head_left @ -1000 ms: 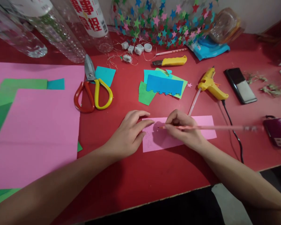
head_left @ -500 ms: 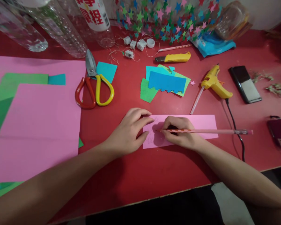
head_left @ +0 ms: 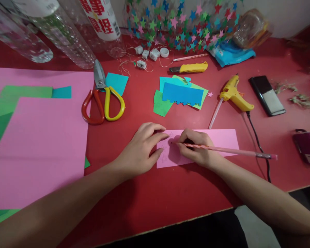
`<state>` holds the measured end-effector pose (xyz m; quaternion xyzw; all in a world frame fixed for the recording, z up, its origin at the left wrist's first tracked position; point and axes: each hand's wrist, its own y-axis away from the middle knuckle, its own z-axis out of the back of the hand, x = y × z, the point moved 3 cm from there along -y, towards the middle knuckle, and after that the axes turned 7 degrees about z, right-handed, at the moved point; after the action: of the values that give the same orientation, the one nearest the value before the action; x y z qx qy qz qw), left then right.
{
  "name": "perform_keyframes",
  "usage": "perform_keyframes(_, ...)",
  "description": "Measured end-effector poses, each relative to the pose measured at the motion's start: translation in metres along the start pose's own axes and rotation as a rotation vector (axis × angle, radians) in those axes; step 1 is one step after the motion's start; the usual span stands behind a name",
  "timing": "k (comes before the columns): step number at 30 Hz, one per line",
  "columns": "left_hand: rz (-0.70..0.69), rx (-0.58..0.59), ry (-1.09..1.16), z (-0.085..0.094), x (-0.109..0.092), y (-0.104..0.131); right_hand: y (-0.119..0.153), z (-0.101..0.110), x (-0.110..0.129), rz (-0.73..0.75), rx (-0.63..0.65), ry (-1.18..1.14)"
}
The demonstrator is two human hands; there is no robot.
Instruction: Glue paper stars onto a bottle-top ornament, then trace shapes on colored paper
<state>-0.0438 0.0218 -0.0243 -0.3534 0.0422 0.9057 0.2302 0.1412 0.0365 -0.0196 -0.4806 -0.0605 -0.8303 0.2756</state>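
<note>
A pink paper strip (head_left: 222, 139) lies on the red table near its front edge, with faint pencil star outlines at its left end. My right hand (head_left: 197, 146) is closed around a pink pencil (head_left: 231, 150), its tip on the strip and its eraser end pointing right. My left hand (head_left: 147, 148) rests at the strip's left end, fingers apart, fingertips on the paper and nothing held. Just behind the strip are blue and green paper scraps (head_left: 183, 93) and a small pink star (head_left: 210, 94).
Scissors (head_left: 100, 93) lie beside large pink sheets (head_left: 41, 137) at the left. A yellow glue gun (head_left: 235, 93), its cord and a phone (head_left: 267, 95) are at the right. Behind stand bottles (head_left: 100, 20), a cutter (head_left: 192, 68) and a star-filled bag (head_left: 182, 26).
The pencil's eraser end has tilted lower, and its tip has moved slightly over the strip. The whole view has shifted a little. My left hand stays in place on the strip.
</note>
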Motion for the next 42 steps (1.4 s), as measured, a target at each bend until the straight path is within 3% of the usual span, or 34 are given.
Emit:
perform_keyframes(8,0.013,0.014,0.004,0.0013,-0.0006,0.0,-0.0013,-0.0018,0.0002,-0.031,-0.031,0.017)
perform_keyframes(21,-0.011,0.0,-0.013,0.0013,0.0004,-0.0004,-0.0007,0.0011,0.0033,0.051,0.061,0.052)
perform_keyframes(33,-0.008,0.012,-0.019,0.0014,0.0,-0.0008,0.0009,-0.0019,0.0022,0.127,0.02,0.059)
perform_keyframes(42,0.0,0.013,-0.019,0.0013,0.0005,-0.0006,0.0046,-0.0046,0.0007,0.131,0.094,0.033)
